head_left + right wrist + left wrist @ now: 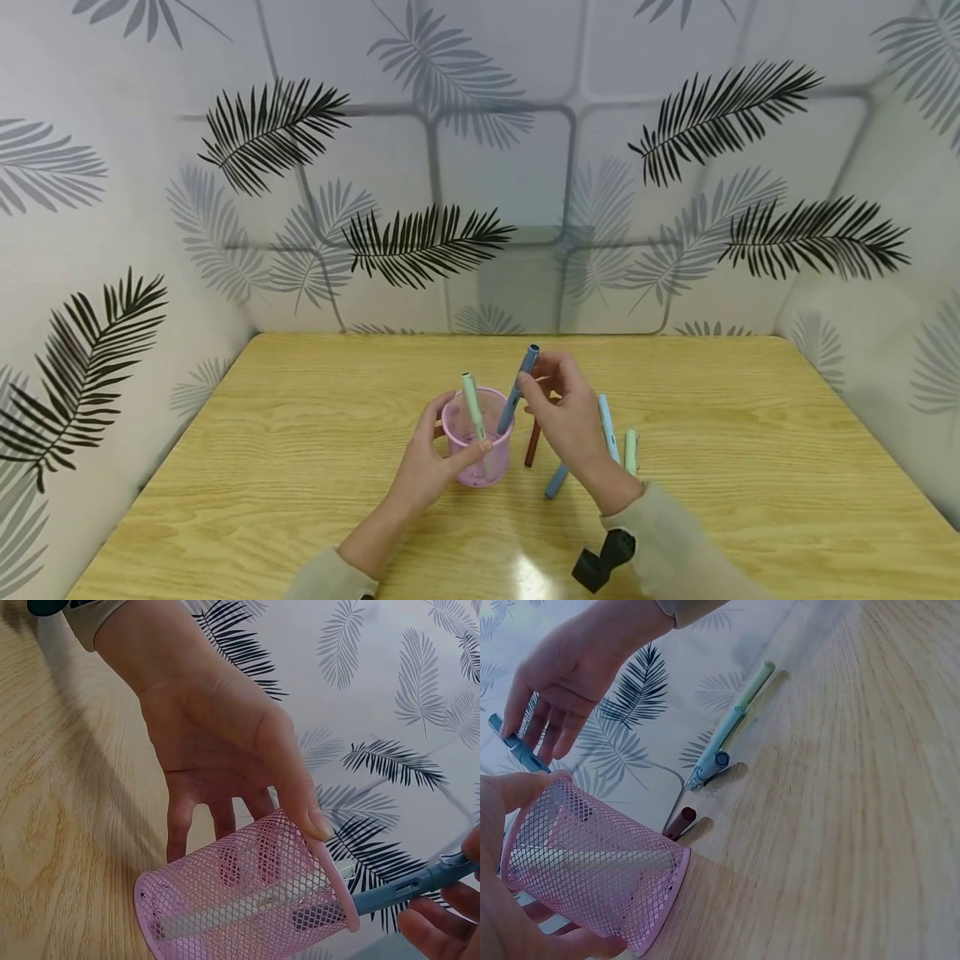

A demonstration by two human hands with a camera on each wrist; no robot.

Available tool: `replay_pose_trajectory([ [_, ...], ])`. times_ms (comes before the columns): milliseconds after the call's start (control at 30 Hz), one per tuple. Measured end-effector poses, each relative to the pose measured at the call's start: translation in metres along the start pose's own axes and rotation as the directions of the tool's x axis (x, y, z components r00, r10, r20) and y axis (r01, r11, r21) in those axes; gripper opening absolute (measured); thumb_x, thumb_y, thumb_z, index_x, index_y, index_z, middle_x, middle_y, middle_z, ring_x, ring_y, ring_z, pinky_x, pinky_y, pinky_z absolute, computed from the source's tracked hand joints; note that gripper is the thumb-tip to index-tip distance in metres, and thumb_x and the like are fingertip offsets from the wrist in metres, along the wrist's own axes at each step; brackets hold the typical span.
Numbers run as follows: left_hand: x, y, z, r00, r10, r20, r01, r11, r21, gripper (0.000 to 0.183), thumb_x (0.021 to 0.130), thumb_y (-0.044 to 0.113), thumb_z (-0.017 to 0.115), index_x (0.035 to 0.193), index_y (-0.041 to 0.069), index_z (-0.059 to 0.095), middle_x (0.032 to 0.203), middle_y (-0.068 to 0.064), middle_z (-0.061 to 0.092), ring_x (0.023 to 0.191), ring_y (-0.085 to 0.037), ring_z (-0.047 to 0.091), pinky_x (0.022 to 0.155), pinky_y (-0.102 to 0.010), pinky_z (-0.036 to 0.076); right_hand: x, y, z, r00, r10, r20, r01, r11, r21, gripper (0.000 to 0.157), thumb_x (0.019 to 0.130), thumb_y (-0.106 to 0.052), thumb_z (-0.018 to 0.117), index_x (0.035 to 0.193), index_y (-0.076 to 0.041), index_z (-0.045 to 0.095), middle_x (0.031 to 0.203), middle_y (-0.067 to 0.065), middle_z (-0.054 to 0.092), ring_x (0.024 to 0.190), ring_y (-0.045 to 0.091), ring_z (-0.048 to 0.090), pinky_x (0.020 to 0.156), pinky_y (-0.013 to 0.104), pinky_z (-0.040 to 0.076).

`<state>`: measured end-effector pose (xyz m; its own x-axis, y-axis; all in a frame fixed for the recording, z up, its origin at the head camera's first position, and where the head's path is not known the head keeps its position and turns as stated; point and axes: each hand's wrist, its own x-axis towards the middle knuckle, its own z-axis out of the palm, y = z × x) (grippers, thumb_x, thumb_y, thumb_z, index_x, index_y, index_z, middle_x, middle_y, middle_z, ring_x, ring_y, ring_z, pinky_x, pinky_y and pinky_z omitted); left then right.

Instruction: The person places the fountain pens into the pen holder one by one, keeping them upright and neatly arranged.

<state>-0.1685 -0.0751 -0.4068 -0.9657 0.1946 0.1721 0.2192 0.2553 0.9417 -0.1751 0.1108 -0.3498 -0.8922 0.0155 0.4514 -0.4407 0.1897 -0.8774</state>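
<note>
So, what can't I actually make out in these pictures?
- Head view: the far end of the brown pen, behind the right hand.
- Head view: the far end of the blue pen on the table, also behind it.
- Left wrist view: part of the left hand, cut off by the left edge.
- Right wrist view: most of the right hand, cut off by the right edge.

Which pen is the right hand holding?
The dark blue pen slanting into the pink cup. The right hand doesn't touch the pale green pen there; other pens lie on the table.
</note>
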Motion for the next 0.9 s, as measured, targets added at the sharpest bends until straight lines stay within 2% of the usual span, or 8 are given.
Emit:
replay_pose_trajectory([
  [67, -0.003, 0.01, -0.001, 1.0, 0.0, 0.007, 0.0, 1.0, 0.0, 0.077, 0.082, 0.019, 0.071, 0.143, 0.002, 0.026, 0.135, -0.022, 0.038, 0.117, -0.043, 0.039, 0.085, -0.051, 0.043, -0.001, 0.001, 0.001, 1.0, 0.016, 0.006, -0.016, 1.0, -0.011, 0.022, 0.09, -0.002, 0.059, 0.11, 0.001, 0.053, 0.094, 0.014, 0.057, 0.076, 0.021, 0.059, 0.061, 0.031, 0.053],
  [200, -0.002, 0.006, -0.001, 1.0, -0.007, 0.014, 0.007, 1.0, -0.004, 0.078, 0.082, 0.021, 0.071, 0.144, 0.005, 0.025, 0.136, -0.021, 0.037, 0.118, -0.043, 0.039, 0.086, -0.05, 0.042, -0.002, 0.0, 0.002, 1.0, 0.019, 0.013, -0.018, 0.999, -0.035, 0.021, 0.089, 0.0, 0.06, 0.108, 0.003, 0.054, 0.095, 0.016, 0.058, 0.077, 0.033, 0.059, 0.06, 0.029, 0.052],
  [300, 0.003, -0.008, 0.001, 1.0, -0.013, 0.01, 0.013, 1.0, -0.008, 0.08, 0.082, 0.023, 0.072, 0.145, 0.009, 0.025, 0.137, -0.018, 0.036, 0.119, -0.041, 0.038, 0.086, -0.051, 0.042, -0.004, 0.0, 0.003, 0.999, 0.031, 0.021, -0.029, 0.997, -0.069, 0.02, 0.088, 0.0, 0.061, 0.106, 0.004, 0.055, 0.095, 0.016, 0.059, 0.076, 0.03, 0.059, 0.059, 0.025, 0.051],
  [467, 0.008, -0.024, 0.002, 1.0, -0.006, -0.008, 0.006, 1.0, 0.006, 0.08, 0.08, 0.032, 0.073, 0.144, 0.017, 0.026, 0.136, -0.011, 0.038, 0.118, -0.036, 0.04, 0.085, -0.049, 0.043, -0.006, 0.001, 0.003, 0.998, 0.053, 0.027, -0.05, 0.993, -0.11, 0.019, 0.088, -0.003, 0.062, 0.106, 0.002, 0.057, 0.096, 0.015, 0.061, 0.073, 0.027, 0.058, 0.059, 0.025, 0.05],
  [633, 0.008, -0.026, 0.003, 1.0, 0.009, -0.023, -0.009, 1.0, 0.007, 0.081, 0.079, 0.036, 0.074, 0.143, 0.018, 0.029, 0.134, -0.008, 0.041, 0.116, -0.035, 0.042, 0.084, -0.047, 0.044, -0.007, 0.002, 0.003, 0.998, 0.063, 0.027, -0.059, 0.99, -0.131, 0.018, 0.088, -0.003, 0.061, 0.105, 0.003, 0.057, 0.094, 0.015, 0.061, 0.071, 0.029, 0.058, 0.058, 0.025, 0.05],
  [767, 0.008, -0.025, 0.003, 1.0, 0.005, -0.018, -0.005, 1.0, 0.003, 0.08, 0.08, 0.033, 0.073, 0.144, 0.017, 0.028, 0.135, -0.01, 0.04, 0.117, -0.036, 0.041, 0.084, -0.047, 0.044, -0.007, 0.003, 0.002, 0.998, 0.059, 0.018, -0.056, 0.987, -0.148, 0.017, 0.089, -0.002, 0.061, 0.104, 0.003, 0.058, 0.09, 0.015, 0.061, 0.071, 0.028, 0.058, 0.057, 0.024, 0.049],
  [900, 0.004, -0.014, 0.002, 1.0, 0.01, -0.001, -0.01, 1.0, -0.022, 0.077, 0.082, 0.024, 0.072, 0.144, 0.014, 0.028, 0.135, -0.014, 0.039, 0.118, -0.041, 0.038, 0.082, -0.049, 0.044, -0.008, 0.004, 0.0, 0.999, 0.042, 0.009, -0.04, 0.987, -0.153, 0.014, 0.089, -0.002, 0.06, 0.102, 0.001, 0.059, 0.087, 0.013, 0.06, 0.073, 0.026, 0.058, 0.059, 0.024, 0.048],
])
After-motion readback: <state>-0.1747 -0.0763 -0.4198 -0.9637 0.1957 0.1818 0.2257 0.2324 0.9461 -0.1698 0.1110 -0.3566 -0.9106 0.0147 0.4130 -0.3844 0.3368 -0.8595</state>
